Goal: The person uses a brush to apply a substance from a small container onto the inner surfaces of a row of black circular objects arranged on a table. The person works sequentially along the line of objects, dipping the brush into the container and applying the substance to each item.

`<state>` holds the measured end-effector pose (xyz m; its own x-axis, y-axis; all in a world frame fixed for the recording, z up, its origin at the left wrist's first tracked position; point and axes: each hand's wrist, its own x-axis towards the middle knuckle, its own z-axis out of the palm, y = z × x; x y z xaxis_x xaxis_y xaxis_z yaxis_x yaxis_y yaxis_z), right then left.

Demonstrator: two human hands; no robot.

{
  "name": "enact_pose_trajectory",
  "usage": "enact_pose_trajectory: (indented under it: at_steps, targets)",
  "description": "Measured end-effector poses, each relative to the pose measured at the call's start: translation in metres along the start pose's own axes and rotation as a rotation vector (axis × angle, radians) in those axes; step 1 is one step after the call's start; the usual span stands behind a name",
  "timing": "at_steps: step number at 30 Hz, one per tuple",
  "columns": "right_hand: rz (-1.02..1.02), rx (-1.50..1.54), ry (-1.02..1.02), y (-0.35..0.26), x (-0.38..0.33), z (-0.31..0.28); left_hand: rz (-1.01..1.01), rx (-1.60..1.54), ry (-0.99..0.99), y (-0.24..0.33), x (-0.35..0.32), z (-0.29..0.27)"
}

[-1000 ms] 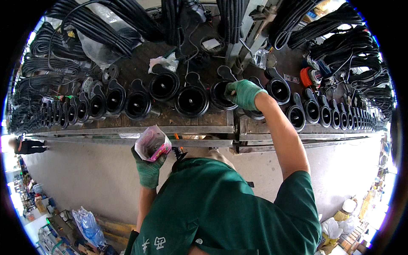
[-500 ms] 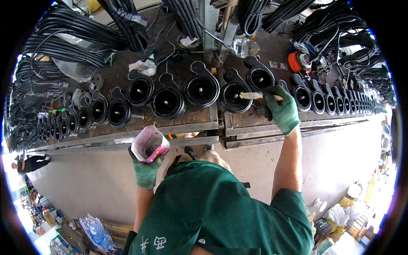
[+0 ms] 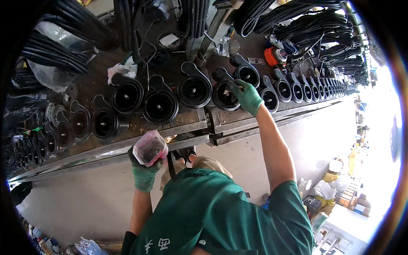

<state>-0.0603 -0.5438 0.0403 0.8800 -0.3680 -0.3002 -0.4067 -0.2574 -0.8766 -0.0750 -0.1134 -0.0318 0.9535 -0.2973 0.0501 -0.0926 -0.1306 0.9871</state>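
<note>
My left hand, in a green work glove, grips a pink and white open-topped container in front of the bench edge. A greyish inside shows through its mouth. My right hand, gloved the same way, is closed on a paintbrush, its handle mostly hidden by the fingers. The bristle end reaches into a round black housing with a short metal shaft at its centre. To the left stands another black housing, and to the right one more; both are open upward.
Rows of similar housings run along the dark bench both ways. Bundled black cables lie behind them. A metal post rises at the back, with an orange coil further right. A gap splits the bench front.
The view has shifted and tilted. My right hand has come closer to the housing, and the brush has gone from lying across its rim to dipping inside. My left hand still holds the container.
</note>
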Motion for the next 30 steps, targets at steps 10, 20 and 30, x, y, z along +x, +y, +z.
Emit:
enact_pose_trajectory:
  at_steps: [10, 20, 30]
  targets:
    - [-0.03, -0.695, -0.297, -0.028, 0.004, -0.024, 0.11, 0.234, 0.041, 0.008, -0.004, 0.011]
    - [-0.744, -0.657, -0.301, 0.016, 0.018, -0.073, 0.007, -0.015, 0.127, 0.028, -0.02, 0.094]
    - [-0.474, -0.111, -0.409, -0.055, -0.066, -0.203, 0.062, 0.02, 0.086, 0.076, -0.015, 0.238]
